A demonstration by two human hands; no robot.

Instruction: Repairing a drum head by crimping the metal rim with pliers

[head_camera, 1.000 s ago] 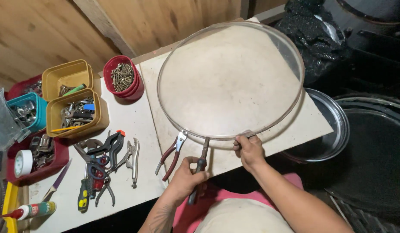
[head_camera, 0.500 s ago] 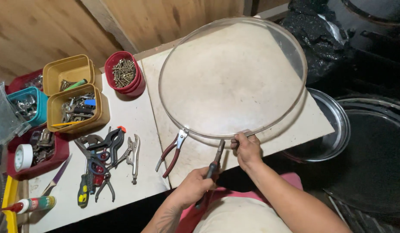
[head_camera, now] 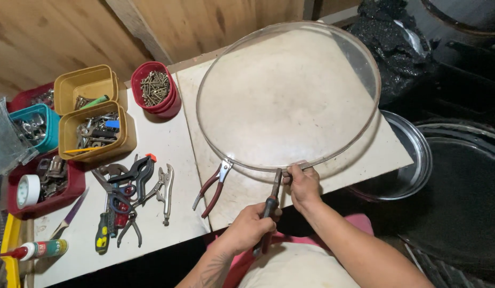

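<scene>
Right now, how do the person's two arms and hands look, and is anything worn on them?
Both forearms are bare, with no sleeves in view. The left hand and right hand wear no gloves; no ring or watch shows. The left forearm carries a dark tattoo pattern near the wrist. The right forearm appears unmarked.

Red-handled pliers, yellow tubs, a red screw bowl, teal box.

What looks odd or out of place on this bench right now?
A second pair of red-handled pliers hangs clamped on the big round clear lid's rim with no hand on it. The lid also juts past the table's far edge. Nothing looks spilled.
</scene>
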